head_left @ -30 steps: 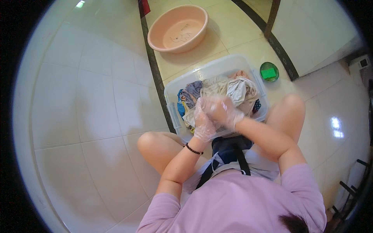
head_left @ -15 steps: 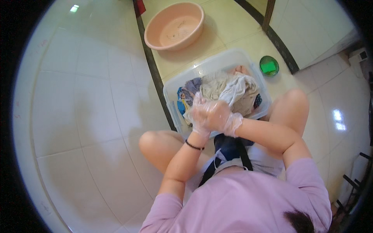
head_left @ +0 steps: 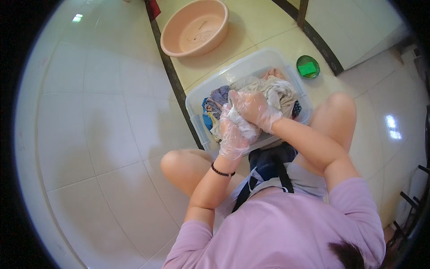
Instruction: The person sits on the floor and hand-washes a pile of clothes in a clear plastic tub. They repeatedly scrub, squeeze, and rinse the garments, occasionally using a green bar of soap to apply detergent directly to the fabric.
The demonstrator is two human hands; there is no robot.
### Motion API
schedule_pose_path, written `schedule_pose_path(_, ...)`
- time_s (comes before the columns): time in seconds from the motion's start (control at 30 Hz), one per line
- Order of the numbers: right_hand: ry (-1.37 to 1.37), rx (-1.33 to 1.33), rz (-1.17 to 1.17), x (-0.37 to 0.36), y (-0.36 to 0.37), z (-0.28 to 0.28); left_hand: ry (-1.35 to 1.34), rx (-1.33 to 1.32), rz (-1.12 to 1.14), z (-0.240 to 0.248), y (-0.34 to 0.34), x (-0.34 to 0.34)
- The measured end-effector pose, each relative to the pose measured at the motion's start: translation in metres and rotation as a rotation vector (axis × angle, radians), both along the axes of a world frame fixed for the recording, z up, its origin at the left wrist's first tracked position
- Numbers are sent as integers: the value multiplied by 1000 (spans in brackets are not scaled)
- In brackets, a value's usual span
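Note:
Both my hands wear clear plastic gloves and meet over a translucent plastic tub [head_left: 197, 85] between my knees. My left hand [head_left: 232, 140], with a dark beaded bracelet at the wrist, is closed round a bunched white cloth [head_left: 247, 128]. Just above and to its right, my right hand [head_left: 256, 108] grips the same cloth, knuckles up; the gloves partly cover the fabric. Inside the tub lie a crumpled off-white garment [head_left: 282, 92], a grey-purple cloth [head_left: 218, 96] and a bright blue piece [head_left: 207, 120] at the left side.
A peach plastic basin [head_left: 195, 31] stands on the floor beyond the tub. Right of the tub is a small round dish [head_left: 316, 65] holding a green block [head_left: 306, 68]. A dark raised edging [head_left: 172, 76] runs along the left; black metal bars [head_left: 410, 201] stand at the far right.
My hands have shifted from stacked close together to a more spread grip, the right hand up and forward, exposing white cloth between them. The off-white garment looks more bunched. The view has tilted slightly.

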State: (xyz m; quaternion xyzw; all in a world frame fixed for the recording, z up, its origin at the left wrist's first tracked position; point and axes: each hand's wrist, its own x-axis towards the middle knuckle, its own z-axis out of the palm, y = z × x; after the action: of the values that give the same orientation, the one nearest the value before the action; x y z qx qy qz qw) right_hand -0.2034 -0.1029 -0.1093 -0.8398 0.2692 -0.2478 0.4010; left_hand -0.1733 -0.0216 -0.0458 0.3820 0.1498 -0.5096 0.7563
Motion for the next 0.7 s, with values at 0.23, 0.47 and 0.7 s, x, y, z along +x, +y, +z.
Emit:
schedule_pose_path(0.23,-635,-270,237,-1,52,33,-51,-734,-195,-98,41,70)
schedule_pose_path(0.47,-354,-239,89,-1,41,36,-171,-388,-152,-68,31,44)
schedule_pose_path(0.7,-49,-162,41,-5,5,7,-624,34,-239,-37,16,20)
